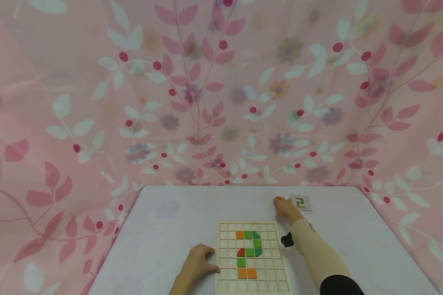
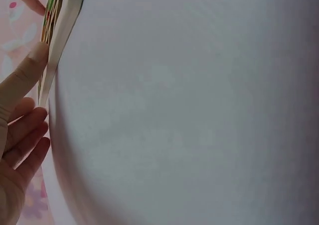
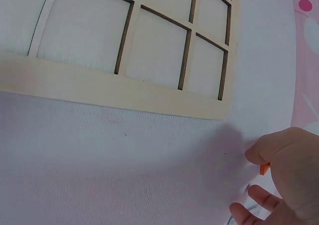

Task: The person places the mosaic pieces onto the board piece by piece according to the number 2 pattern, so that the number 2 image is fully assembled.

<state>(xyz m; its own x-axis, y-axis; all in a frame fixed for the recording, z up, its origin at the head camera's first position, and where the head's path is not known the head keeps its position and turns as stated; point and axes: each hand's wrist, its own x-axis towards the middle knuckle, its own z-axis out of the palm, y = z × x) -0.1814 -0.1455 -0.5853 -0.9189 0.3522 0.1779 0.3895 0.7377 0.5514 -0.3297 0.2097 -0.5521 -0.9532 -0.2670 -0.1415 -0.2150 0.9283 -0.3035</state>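
Observation:
A wooden grid board [image 1: 225,282] lies on the white table, with orange, green and red tiles set in some cells. Square tiles such as the orange tile [image 1: 240,234] sit among rounded ones such as the red tile [image 1: 241,253]. My left hand [image 1: 196,264] is spread at the board's left edge, its thumb touching the rim. Beyond the board's far right corner, my right hand [image 1: 286,209] pinches a small orange piece [image 3: 264,169], mostly hidden by the fingers. Close to that hand lies a small printed card [image 1: 302,203] showing a coloured grid pattern.
The white tabletop [image 1: 162,237] reaches back to a pink floral curtain [image 1: 221,102] that surrounds the table. A black device [image 1: 287,240] is worn at my right wrist, close to the board's right edge.

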